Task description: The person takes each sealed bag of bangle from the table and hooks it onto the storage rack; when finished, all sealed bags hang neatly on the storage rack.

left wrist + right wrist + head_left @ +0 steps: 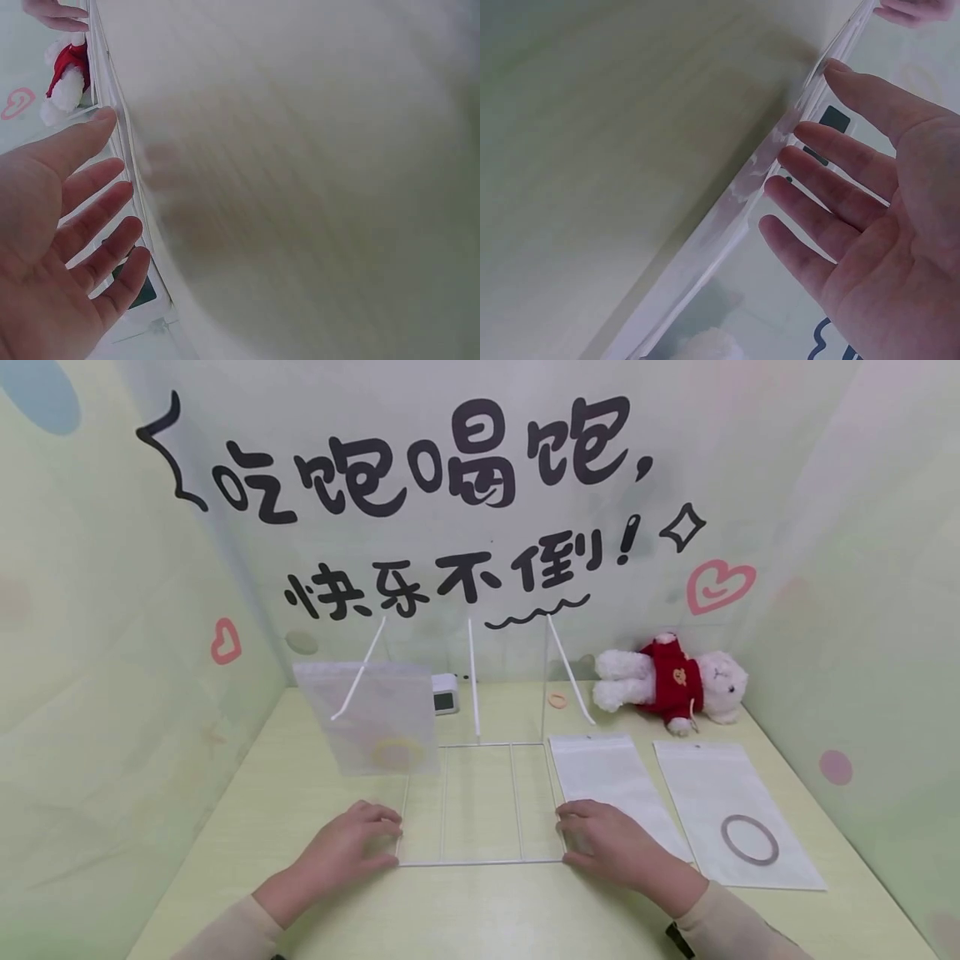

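Your left hand (348, 843) and right hand (618, 843) are at the two sides of the white wire rack (480, 862), which stands on the table (480, 914) between them. The fingers of both hands are loose and nearly straight, and neither hand wraps around the wire. The tips seem to touch it, but I can't tell how hard.

If you push one side more than the other, the rack could twist or slide, because its wire looks thin and light. A hanging bag (367, 718) is on the left hook (349, 687), so a bump might make it swing and slip off the tip. Your right hand is also close to the nearer flat bag (615, 785). Moving that hand outward could drag or crumple the bag.

The head view shows the backs of your hands and the tall hooks. It also shows the farther flat bag (705, 802) with a grey ring (765, 862) on it, and neither wrist view shows that ring. But it hides your palms. The left wrist view shows your left palm and the gaps between the fingers. The right wrist view does the same for your right hand, with a dark screen (834, 119) behind the fingers.
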Demonstrator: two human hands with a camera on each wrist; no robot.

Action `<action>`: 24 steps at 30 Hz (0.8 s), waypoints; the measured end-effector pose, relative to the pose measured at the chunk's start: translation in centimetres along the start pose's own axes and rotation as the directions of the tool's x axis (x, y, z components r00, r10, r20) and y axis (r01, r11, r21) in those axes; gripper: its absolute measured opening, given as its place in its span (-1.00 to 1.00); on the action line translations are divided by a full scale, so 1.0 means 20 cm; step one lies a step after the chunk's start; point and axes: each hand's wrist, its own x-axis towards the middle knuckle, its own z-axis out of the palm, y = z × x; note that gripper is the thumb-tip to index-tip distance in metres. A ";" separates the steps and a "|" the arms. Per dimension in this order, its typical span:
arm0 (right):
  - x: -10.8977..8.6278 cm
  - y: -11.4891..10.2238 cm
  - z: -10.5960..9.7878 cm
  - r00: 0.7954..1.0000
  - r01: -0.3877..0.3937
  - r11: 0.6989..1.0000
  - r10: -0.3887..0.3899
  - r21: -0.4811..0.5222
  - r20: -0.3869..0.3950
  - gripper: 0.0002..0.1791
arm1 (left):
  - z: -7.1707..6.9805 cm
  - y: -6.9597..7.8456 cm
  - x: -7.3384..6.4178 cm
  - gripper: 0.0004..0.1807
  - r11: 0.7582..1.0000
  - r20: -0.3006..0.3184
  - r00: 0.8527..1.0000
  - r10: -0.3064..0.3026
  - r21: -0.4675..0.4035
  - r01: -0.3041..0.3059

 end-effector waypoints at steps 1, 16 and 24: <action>0.00 0.00 0.00 1.000 0.004 1.000 -0.004 0.005 -0.004 -0.63 | 0.00 0.00 0.00 -0.62 1.000 0.004 1.000 -0.004 0.002 0.004; 0.04 0.29 -0.11 0.981 -0.190 0.973 0.192 0.129 0.003 -0.72 | 0.01 0.02 -0.02 -0.66 0.999 -0.029 0.999 -0.012 0.029 0.012; 0.06 0.59 -0.16 0.966 -0.237 0.951 0.251 0.199 -0.052 -0.75 | 0.01 0.03 -0.02 -0.66 0.999 -0.001 0.999 -0.035 0.029 0.035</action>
